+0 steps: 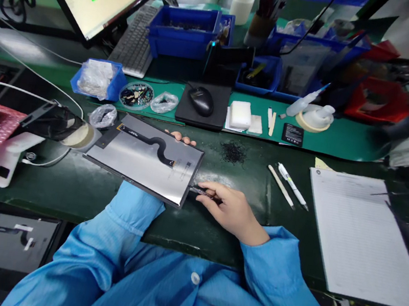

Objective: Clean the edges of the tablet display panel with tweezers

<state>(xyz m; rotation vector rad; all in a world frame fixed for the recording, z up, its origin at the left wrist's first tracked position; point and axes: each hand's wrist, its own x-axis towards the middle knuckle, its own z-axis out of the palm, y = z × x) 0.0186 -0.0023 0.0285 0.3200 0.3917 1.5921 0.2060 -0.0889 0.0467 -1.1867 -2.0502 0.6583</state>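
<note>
A tablet-sized display panel (141, 159), silver-backed with a black curved flex cable (161, 147), is held tilted over the bench. My left hand (180, 138) supports it from beneath; only the fingertips show past its far edge, and the palm is hidden. In my right hand (229, 207) is a pair of tweezers (201, 191), closed between thumb and fingers. The tips of the tweezers meet the panel's right edge. Just beyond that edge, a small heap of black shreds (233, 152) lies on the dark green bench.
At right lie a white pen (293, 186), a thin stick (280, 187) and a lined paper pad (364, 235). A mouse (201, 100), blue bins (184, 33) and a solvent bottle (305, 103) stand behind. Another panel (14, 242) is at lower left, below a white handheld device (13, 159).
</note>
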